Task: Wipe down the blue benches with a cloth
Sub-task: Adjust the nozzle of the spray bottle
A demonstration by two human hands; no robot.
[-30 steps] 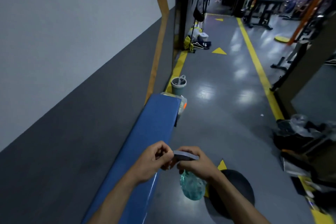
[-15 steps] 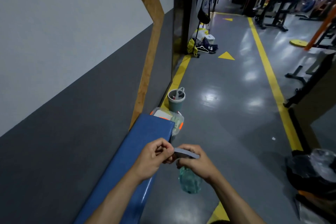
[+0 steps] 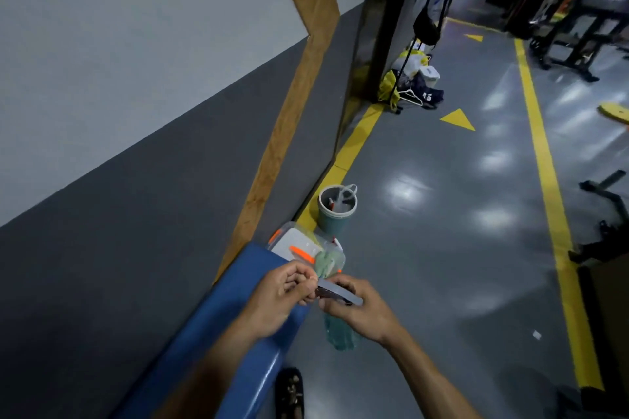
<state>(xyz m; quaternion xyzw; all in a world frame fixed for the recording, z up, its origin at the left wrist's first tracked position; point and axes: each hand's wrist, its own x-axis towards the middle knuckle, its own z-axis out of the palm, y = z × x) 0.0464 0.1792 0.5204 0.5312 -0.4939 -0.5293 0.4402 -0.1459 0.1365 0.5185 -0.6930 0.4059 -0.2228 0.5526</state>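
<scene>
Both hands curled, right hand gripping spray bottle, left hand pinching its grey nozzle, above blue bench

blue bench | padded, along grey wall | cloth: not discernible

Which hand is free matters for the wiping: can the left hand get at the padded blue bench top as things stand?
Probably yes. The left hand hovers right over the padded blue bench, nothing between, but it pinches the grey spray head and must let go.
</scene>
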